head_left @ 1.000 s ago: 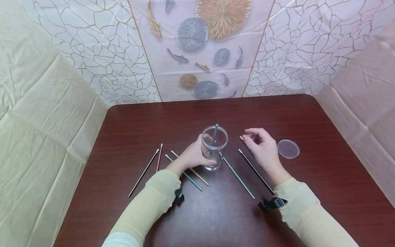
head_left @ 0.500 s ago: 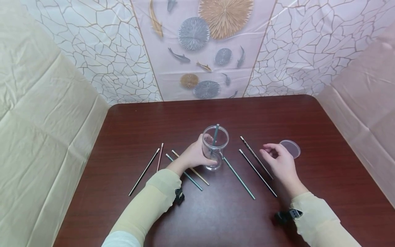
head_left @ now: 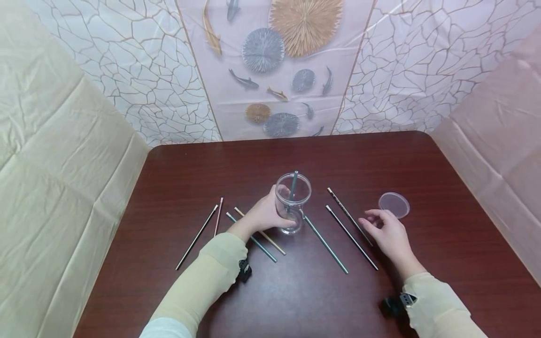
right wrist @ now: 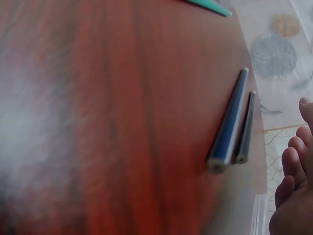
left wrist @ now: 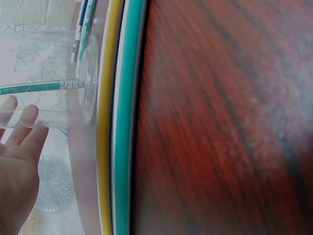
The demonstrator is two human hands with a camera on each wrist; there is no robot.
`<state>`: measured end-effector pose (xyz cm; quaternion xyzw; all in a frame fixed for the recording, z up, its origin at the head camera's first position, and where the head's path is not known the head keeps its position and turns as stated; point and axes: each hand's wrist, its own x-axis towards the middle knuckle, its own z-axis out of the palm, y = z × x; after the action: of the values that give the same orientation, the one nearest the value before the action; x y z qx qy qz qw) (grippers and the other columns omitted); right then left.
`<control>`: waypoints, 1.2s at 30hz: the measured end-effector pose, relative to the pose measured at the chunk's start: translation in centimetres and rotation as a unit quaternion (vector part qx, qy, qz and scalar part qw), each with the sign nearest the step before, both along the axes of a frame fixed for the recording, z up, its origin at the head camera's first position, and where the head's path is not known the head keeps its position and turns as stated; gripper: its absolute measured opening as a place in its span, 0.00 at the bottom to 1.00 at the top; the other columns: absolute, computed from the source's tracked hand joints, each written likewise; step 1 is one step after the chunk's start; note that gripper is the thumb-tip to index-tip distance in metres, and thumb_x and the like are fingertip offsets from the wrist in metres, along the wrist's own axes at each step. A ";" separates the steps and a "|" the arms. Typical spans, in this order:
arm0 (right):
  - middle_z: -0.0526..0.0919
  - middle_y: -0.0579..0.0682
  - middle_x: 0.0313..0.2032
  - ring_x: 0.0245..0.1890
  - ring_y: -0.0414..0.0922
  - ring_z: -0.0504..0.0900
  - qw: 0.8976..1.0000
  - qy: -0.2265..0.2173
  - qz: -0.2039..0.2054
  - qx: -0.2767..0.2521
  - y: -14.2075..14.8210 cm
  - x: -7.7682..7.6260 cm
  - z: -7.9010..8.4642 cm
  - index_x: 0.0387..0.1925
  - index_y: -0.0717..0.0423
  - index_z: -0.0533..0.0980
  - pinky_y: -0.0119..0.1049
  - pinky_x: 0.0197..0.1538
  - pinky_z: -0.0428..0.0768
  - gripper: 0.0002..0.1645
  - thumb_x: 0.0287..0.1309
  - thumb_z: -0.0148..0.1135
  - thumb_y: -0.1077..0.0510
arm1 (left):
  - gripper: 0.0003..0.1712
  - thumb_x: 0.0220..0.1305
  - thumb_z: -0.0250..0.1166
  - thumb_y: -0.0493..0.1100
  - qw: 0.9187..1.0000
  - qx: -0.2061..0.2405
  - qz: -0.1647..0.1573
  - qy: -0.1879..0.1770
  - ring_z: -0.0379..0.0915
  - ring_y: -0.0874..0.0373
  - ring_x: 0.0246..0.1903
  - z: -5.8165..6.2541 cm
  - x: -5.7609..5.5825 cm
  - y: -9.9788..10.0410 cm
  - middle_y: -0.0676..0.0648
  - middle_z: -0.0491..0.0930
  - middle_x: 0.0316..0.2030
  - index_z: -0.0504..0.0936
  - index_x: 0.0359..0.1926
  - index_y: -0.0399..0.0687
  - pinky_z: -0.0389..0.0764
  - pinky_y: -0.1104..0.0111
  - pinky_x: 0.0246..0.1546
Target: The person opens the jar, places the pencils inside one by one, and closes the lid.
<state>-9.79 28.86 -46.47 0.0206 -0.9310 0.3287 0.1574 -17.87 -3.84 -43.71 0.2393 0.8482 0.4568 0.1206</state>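
Observation:
My left hand (head_left: 265,211) grips a clear jar (head_left: 302,199) from its left side, the thumb across its lower front. One green pencil (head_left: 294,184) stands tilted inside, its end above the rim. In the left wrist view, fingers and the green pencil (left wrist: 36,87) show through the clear wall. My right hand (head_left: 388,233) holds nothing, its fingers loosely bent, just right of a dark patterned pencil (head_left: 350,217) and in front of a clear round lid (head_left: 394,204). A dark pencil (head_left: 351,238), blue in the right wrist view, lies beside the patterned one.
Right of the jar lies a green pencil (head_left: 325,244). Under the left forearm, a yellow pencil (head_left: 274,242) and another green pencil (head_left: 265,249) lie side by side. Further left are a red pencil (head_left: 218,217) and a black pencil (head_left: 196,238) on the brown table (head_left: 270,305).
My right hand has left the far end of the dark patterned pencil and moved right and toward me. That pencil lies on the table. The left hand and jar stay put.

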 end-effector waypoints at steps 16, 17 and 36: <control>0.77 0.49 0.28 0.29 0.45 0.74 0.998 -0.011 0.026 0.058 0.4 0.3 -2.1 0.31 0.60 0.79 0.40 0.34 0.72 0.11 0.47 0.71 0.59 | 0.51 0.36 0.79 0.51 1.000 0.008 -0.003 0.003 0.71 0.56 0.49 -0.5 -0.3 0.1 0.49 0.71 0.52 0.59 0.58 0.49 0.70 0.60 0.51; 0.77 0.49 0.27 0.29 0.46 0.75 0.998 -0.012 0.028 0.062 0.4 0.3 -2.1 0.30 0.59 0.79 0.41 0.34 0.73 0.10 0.46 0.71 0.59 | 0.50 0.36 0.79 0.51 1.000 0.008 -0.004 0.004 0.71 0.56 0.49 -0.5 -0.3 0.1 0.49 0.71 0.52 0.59 0.58 0.49 0.70 0.60 0.51; 0.77 0.50 0.24 0.27 0.48 0.75 0.995 -0.036 0.009 0.094 0.6 0.2 -1.1 0.24 0.58 0.78 0.46 0.33 0.71 0.04 0.49 0.65 0.61 | 0.50 0.35 0.79 0.49 1.000 0.006 0.000 0.004 0.70 0.56 0.50 -0.4 -0.1 0.1 0.49 0.71 0.53 0.59 0.58 0.49 0.69 0.61 0.52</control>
<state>-9.56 29.49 -47.57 0.0323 -0.9626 0.2413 0.1185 -17.93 -3.75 -44.08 0.2420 0.8460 0.4606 0.1164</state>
